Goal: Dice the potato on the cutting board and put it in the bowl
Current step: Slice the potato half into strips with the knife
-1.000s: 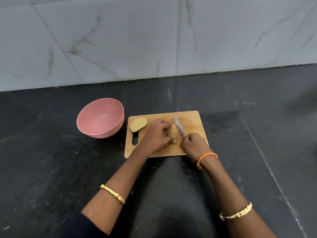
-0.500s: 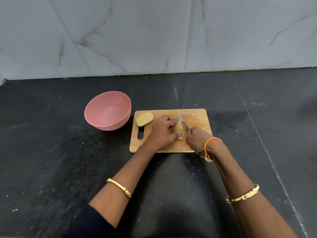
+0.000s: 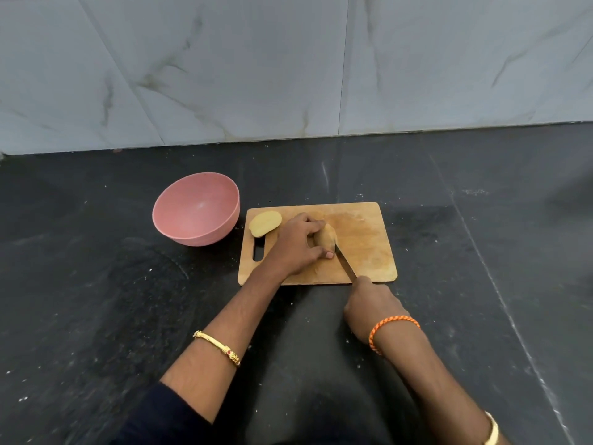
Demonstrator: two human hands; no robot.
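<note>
Two hands busy: left hand (image 3: pixel 296 244) curls round potato half (image 3: pixel 326 240) mid cutting board (image 3: pixel 369 242); right hand (image 3: pixel 372 305) grips knife (image 3: pixel 346 264), tip at potato. Second half (image 3: pixel 265 223) near board's handle slot. Pink bowl (image 3: pixel 195 213) left, black counter (image 3: pixel 96 300).

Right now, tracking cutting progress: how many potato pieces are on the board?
2. One half lies cut face up at the board's far left corner; the other is held under the left hand. Smaller pieces may be hidden.

No readable text, label, brand, number or sign shows on anything in view.
</note>
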